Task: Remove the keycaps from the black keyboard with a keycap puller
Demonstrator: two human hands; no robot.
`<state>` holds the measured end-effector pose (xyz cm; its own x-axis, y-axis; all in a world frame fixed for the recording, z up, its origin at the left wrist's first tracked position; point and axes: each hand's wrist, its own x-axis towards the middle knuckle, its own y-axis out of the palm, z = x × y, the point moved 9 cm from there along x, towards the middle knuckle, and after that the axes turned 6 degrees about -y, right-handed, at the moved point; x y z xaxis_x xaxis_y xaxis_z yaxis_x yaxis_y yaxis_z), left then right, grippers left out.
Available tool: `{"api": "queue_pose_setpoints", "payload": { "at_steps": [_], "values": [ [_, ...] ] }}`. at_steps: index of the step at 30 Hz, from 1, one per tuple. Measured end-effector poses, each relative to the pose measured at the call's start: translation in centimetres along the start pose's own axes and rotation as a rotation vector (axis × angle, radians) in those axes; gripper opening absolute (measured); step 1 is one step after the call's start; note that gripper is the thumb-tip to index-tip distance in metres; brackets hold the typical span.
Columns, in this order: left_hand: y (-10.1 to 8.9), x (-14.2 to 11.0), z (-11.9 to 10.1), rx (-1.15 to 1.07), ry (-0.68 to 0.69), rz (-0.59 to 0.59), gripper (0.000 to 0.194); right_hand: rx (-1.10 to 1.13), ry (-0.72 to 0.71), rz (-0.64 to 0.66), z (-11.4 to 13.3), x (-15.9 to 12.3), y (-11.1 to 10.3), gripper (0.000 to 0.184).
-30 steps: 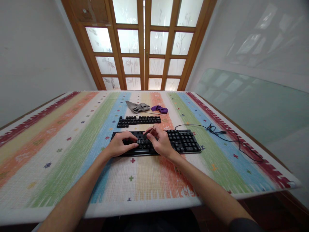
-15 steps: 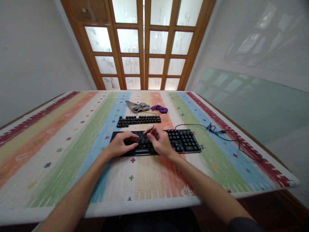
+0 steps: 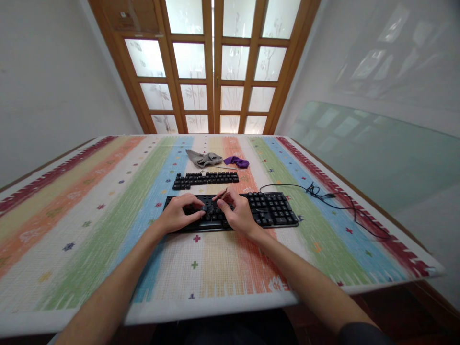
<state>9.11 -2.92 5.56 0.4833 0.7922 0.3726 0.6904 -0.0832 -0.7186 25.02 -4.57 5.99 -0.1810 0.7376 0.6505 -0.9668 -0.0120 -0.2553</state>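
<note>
A black keyboard (image 3: 275, 209) lies flat under both hands. Its left part shows bare spots without keycaps, while the right part is full of keys. My left hand (image 3: 179, 212) rests over that left part, thumb and forefinger closed around a black keycap (image 3: 203, 209). Close beside it, over the middle of the keyboard, my right hand (image 3: 237, 211) pinches a small thin tool (image 3: 224, 193), too small to name. Fingers hide part of the keys below. Behind the keyboard, loose black keycaps (image 3: 212, 178) are laid out in rows.
A grey cloth (image 3: 204, 158) and a purple cloth (image 3: 236, 162) lie beyond the loose keycaps, near a thin dark rod (image 3: 224, 167). The keyboard's cable (image 3: 314, 190) runs to the right in a tangle. A striped tablecloth (image 3: 108, 239) covers the table.
Little differs. My left thumb and forefinger have shifted slightly to the left at the keycap. The view has moved a touch; the keyboard and loose keycaps stay where they were.
</note>
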Motion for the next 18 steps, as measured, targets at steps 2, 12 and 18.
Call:
{"api": "queue_pose_setpoints", "payload": {
  "at_steps": [2, 12, 18],
  "values": [
    [-0.8, 0.3, 0.7, 0.048, -0.011, -0.043, 0.017, -0.002, 0.01, 0.002, -0.1, -0.1, 0.1, 0.008],
    [-1.5, 3.6, 4.6, 0.393, -0.069, 0.021, 0.016, 0.001, 0.037, -0.003, -0.3, -0.3, 0.2, 0.009],
    [-1.6, 5.2, 5.5, 0.43, -0.145, 0.057, 0.017, -0.004, 0.04, -0.006, -0.4, -0.4, 0.2, 0.011]
  ]
}}
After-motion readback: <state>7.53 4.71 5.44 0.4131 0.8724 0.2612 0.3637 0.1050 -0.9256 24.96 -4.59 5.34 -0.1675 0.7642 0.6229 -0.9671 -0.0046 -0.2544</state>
